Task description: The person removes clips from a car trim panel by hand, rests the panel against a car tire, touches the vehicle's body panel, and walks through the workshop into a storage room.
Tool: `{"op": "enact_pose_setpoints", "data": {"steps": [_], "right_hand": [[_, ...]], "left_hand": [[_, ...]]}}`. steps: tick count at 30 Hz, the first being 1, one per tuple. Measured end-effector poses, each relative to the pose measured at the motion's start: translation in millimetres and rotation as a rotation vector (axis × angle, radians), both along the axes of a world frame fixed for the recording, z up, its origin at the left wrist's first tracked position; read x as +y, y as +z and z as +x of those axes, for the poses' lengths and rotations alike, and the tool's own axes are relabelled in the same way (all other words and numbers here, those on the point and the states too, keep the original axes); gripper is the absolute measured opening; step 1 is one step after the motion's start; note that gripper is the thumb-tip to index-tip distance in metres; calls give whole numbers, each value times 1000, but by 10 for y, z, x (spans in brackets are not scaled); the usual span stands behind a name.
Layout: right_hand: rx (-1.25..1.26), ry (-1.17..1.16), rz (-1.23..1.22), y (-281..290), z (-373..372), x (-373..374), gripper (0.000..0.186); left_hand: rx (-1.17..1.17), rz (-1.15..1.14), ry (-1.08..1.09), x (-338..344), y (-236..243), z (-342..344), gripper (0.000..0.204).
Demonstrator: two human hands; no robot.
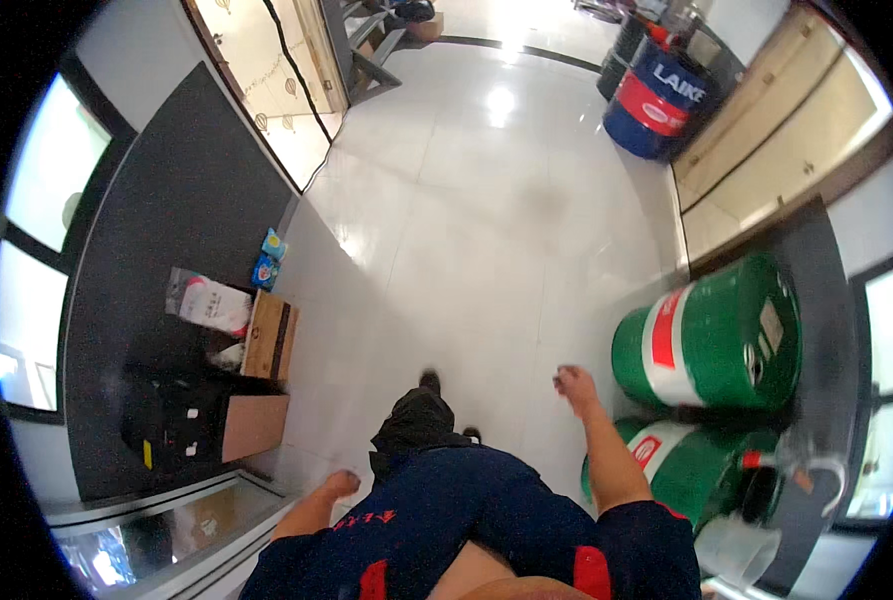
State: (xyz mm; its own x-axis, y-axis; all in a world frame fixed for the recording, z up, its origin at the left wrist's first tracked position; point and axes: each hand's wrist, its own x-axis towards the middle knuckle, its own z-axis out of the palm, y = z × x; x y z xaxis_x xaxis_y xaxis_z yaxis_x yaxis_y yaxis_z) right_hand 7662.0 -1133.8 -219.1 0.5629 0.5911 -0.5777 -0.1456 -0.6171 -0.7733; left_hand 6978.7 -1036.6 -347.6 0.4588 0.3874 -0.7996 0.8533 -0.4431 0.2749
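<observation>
My right hand (572,387) hangs in front of my body with its fingers curled in, and nothing shows in it. The nearest thing to it is an upright green drum (701,335) with a white band and red label, which it does not touch. Lower on the left is my left hand (342,484), small and turned so that its fingers are hidden. Beside that hand stands a glass-fronted, pale-framed cabinet (256,477), with a brown cardboard box (256,427) just beyond.
Pale glossy floor tiles (466,230) run ahead between dark-panelled walls. Along the left are a wooden crate (269,338), a white bag (216,305) and blue packets (266,270). On the right are a second green drum (681,475), a translucent jug (736,550) and a far blue-and-red drum (653,105).
</observation>
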Motion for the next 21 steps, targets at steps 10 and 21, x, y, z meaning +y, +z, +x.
{"op": "enact_pose_setpoints", "data": {"steps": [10,21], "right_hand": [[-397,775,-508,-1500,2807,2786,25],[185,593,-456,-1428,4266,5890,21]], "left_hand": [[29,-124,66,4528,-123,3232,40],[-559,450,517,11103,1454,7694,33]]}}
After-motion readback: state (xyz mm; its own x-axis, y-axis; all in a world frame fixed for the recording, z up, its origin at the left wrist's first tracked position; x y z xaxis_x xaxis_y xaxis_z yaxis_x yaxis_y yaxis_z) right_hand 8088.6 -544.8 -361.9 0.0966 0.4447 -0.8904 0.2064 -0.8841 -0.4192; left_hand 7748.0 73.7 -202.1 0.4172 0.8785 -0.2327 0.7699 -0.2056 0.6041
